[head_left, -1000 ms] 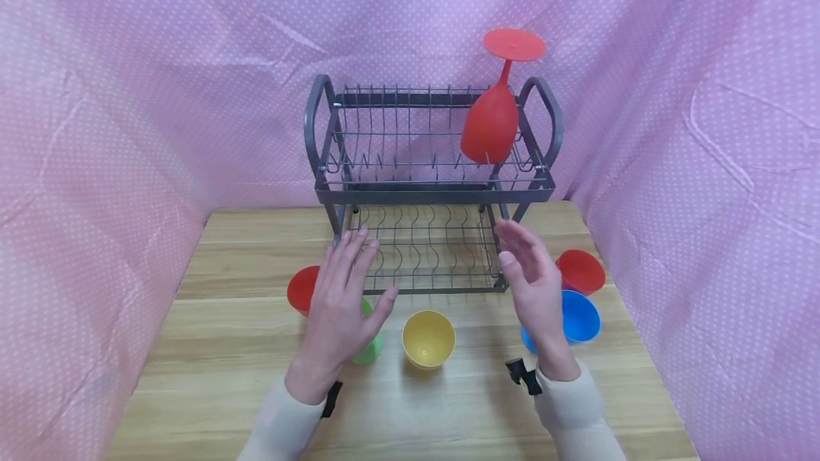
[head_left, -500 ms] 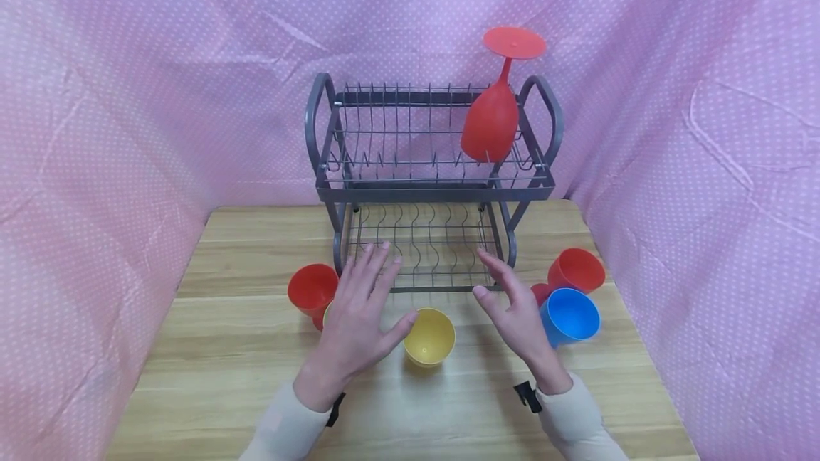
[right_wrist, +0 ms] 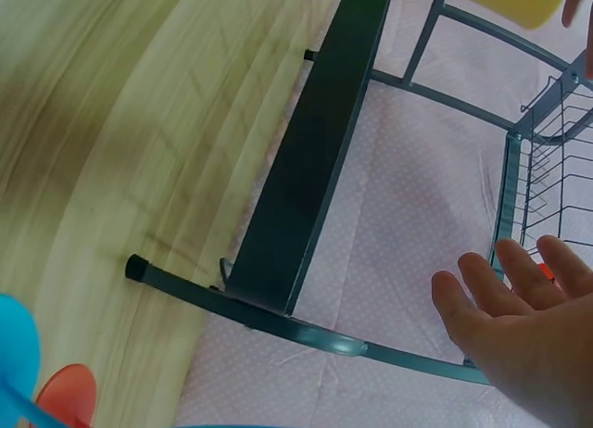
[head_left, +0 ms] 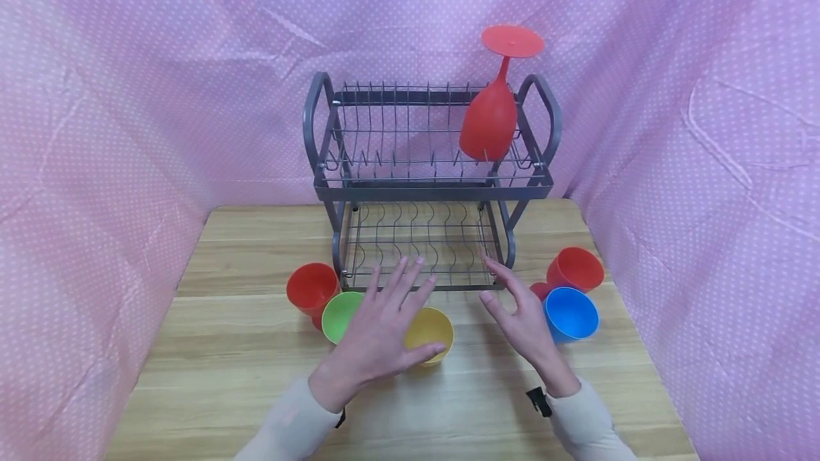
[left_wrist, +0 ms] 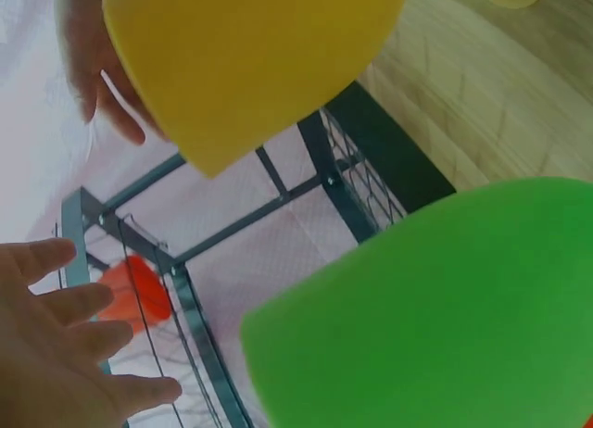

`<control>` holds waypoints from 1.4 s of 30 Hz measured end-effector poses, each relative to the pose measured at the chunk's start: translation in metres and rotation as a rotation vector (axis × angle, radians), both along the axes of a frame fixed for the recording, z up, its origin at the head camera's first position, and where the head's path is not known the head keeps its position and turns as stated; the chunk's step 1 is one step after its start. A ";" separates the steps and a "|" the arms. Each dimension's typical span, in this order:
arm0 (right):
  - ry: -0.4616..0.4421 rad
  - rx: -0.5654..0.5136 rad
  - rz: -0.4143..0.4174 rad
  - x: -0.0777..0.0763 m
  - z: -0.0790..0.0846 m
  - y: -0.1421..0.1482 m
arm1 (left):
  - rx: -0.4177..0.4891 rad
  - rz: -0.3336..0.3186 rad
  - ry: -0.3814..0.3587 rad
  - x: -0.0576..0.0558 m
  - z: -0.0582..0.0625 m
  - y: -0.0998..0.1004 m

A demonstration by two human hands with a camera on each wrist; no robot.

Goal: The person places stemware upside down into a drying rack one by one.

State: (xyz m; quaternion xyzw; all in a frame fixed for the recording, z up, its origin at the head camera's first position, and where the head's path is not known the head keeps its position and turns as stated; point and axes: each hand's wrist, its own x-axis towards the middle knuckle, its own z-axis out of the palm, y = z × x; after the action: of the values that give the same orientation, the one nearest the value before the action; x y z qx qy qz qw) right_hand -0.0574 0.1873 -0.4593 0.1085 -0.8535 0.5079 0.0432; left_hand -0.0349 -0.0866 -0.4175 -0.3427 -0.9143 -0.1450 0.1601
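My left hand, fingers spread, hovers over the left part of a yellow goblet and hides part of it. A green goblet stands just left of that hand, with a red goblet behind it. To the right of the yellow goblet, my right hand is held with its fingers loosely extended and holds nothing. Beside it are a blue goblet and another red goblet. In the left wrist view, the yellow goblet and green goblet loom close.
A dark two-tier dish rack stands at the back of the wooden table. Upside down on its upper tier, at the right, leans a red goblet. Pink dotted cloth surrounds the table on the back and sides.
My left hand has moved right, from over the green goblet to over the yellow one. My right hand has shifted inward and lower, uncovering the blue goblet. The goblets stay put.
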 end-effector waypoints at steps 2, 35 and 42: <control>0.002 0.009 -0.008 0.001 -0.001 0.001 | -0.038 -0.015 -0.035 0.000 -0.001 0.003; -0.035 -0.018 -0.032 0.002 -0.008 0.004 | -0.327 -0.171 -0.217 -0.008 -0.018 0.019; -0.023 -0.022 -0.036 0.002 -0.008 0.004 | -0.305 -0.173 -0.218 -0.008 -0.017 0.018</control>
State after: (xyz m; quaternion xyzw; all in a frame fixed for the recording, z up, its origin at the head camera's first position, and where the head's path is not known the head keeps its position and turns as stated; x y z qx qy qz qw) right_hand -0.0556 0.1910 -0.4674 0.0868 -0.8502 0.5175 0.0438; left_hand -0.0429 -0.0683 -0.4343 -0.4225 -0.9047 -0.0541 -0.0066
